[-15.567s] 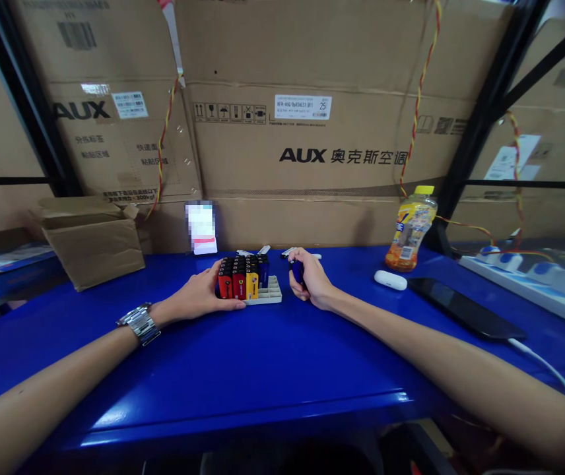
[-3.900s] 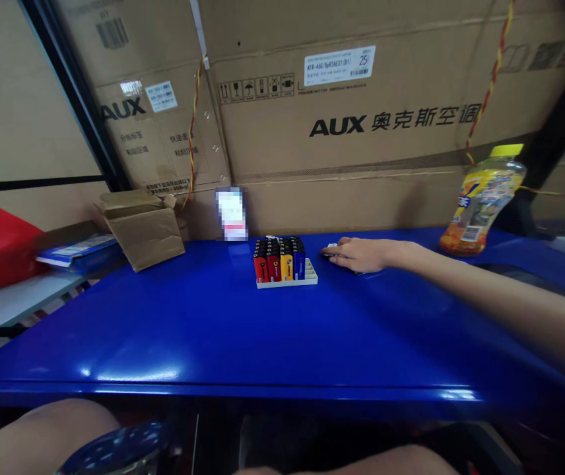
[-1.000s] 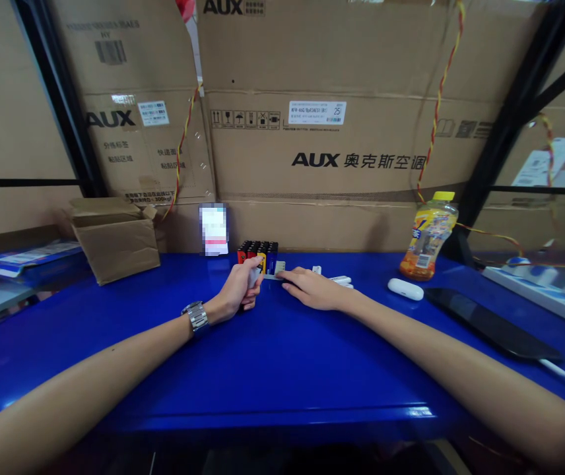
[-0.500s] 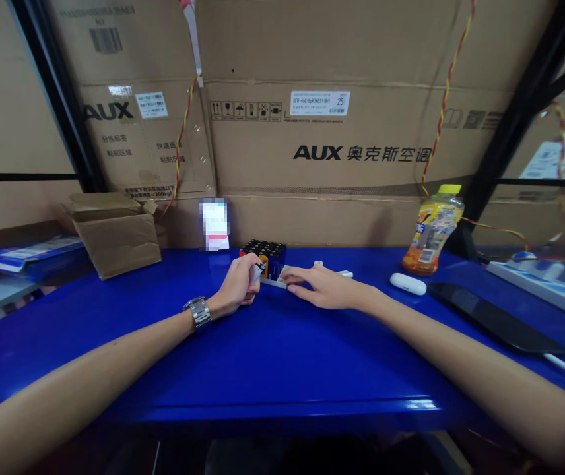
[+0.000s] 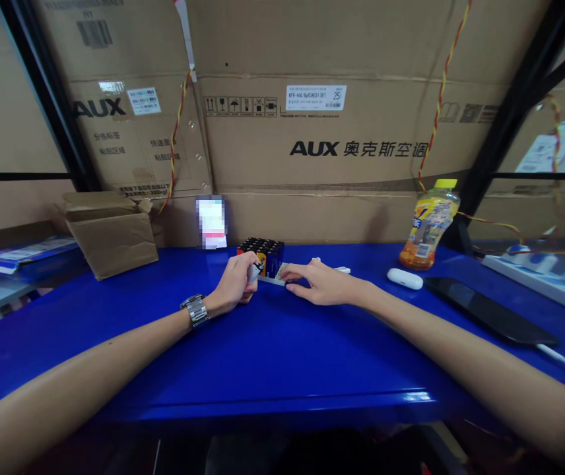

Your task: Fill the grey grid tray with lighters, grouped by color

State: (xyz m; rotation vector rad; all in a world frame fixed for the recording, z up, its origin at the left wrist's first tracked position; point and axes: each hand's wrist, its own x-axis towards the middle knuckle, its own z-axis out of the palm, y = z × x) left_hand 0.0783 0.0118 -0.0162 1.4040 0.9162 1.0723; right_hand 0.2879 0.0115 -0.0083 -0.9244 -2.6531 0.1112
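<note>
My left hand (image 5: 235,280), with a metal watch (image 5: 195,310) at the wrist, is wrapped round a pale lighter (image 5: 255,269), thumb near its dark top. Right behind it stand several lighters (image 5: 263,247) packed upright in rows, with dark tops and blue, orange and red bodies. They sit in a low pale tray (image 5: 271,280). My right hand (image 5: 322,282) is at the tray's right front corner, thumb in front and fingers over its edge. The fingertips partly cover that corner.
On the blue table (image 5: 282,356) stand an open cardboard box (image 5: 111,234), a lit screen (image 5: 212,223) and a drink bottle (image 5: 428,227). At right lie a white earphone case (image 5: 405,279), a black phone (image 5: 488,310) on a cable and a power strip (image 5: 547,284). Large cartons (image 5: 362,178) rise behind.
The view has shifted slightly, so everything appears a little to the left and higher. Both hands keep nearly the same pose beside the tray of lighters.
</note>
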